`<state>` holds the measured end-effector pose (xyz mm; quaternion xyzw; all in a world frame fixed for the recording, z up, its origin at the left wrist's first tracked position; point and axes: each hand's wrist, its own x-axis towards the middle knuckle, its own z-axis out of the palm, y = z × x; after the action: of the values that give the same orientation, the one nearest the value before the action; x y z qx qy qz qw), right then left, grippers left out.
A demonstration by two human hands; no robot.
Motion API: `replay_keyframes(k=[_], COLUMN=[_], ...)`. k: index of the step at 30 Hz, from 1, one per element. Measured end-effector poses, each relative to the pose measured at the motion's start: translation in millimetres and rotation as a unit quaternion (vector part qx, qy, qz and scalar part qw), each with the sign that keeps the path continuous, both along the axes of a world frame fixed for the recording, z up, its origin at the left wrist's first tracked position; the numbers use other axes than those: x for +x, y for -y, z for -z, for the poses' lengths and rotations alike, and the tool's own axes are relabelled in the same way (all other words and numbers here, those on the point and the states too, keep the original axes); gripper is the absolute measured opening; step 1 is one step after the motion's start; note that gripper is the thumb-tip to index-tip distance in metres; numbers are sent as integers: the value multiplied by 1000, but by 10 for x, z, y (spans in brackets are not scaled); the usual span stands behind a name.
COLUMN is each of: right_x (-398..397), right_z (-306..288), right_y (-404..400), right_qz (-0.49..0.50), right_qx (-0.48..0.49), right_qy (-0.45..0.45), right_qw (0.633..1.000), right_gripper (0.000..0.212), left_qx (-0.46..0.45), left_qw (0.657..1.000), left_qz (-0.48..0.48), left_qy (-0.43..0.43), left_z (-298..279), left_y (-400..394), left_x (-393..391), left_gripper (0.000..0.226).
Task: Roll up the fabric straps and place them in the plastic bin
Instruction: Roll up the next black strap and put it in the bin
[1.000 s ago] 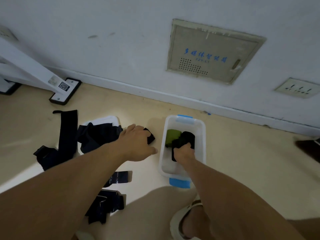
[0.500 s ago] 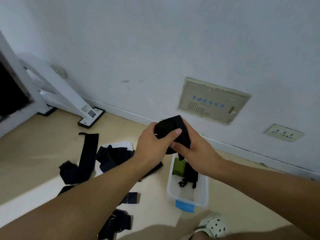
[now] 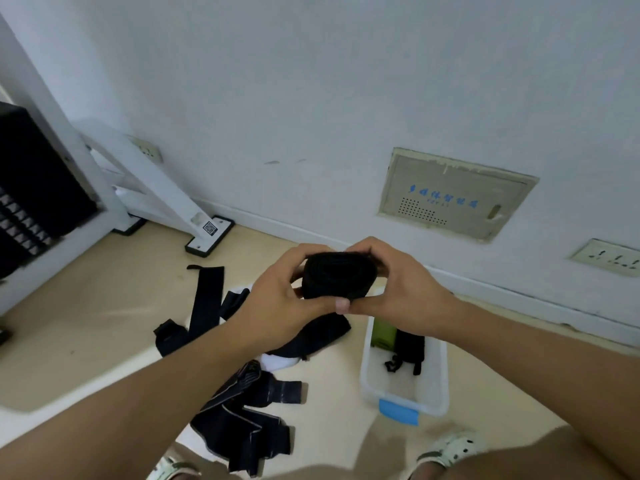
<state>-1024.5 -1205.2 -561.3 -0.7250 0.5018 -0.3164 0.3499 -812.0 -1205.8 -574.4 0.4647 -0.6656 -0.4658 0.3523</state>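
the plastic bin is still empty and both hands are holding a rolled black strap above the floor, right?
Not quite: the plastic bin is not empty. The head view shows a green roll and a black strap inside it. The left hand and right hand do hold the rolled black strap.

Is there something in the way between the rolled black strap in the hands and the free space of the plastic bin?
Nothing visible blocks it. The rolled black strap, held by the left hand and right hand, is above the plastic bin. A green roll and a black roll fill the bin's far end; the near part looks free.
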Motion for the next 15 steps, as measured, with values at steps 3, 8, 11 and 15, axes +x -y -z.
replay_keyframes(k=[3,8,11,15], right_x=[57,75,55,95], right_z=[0,48,59,22], right_y=[47,99,92,14], right_qz=[0,-16,-32,-64], right_qx=[-37,-91,-46,74], right_qy=[-4,-31,-45,-16], right_qw=[999,995,997,995], right_gripper=[51,52,55,50], left_qx=[91,236,220,206], left_qw=[995,961,963,961], left_qz=[-5,-33,-85,-132], left_qy=[-37,-138,-131,-130], left_z=[-15,27,32,-2], left_y=[39,123,138,159], left_x=[35,-8,14,73], left_gripper=[82,109,105,92])
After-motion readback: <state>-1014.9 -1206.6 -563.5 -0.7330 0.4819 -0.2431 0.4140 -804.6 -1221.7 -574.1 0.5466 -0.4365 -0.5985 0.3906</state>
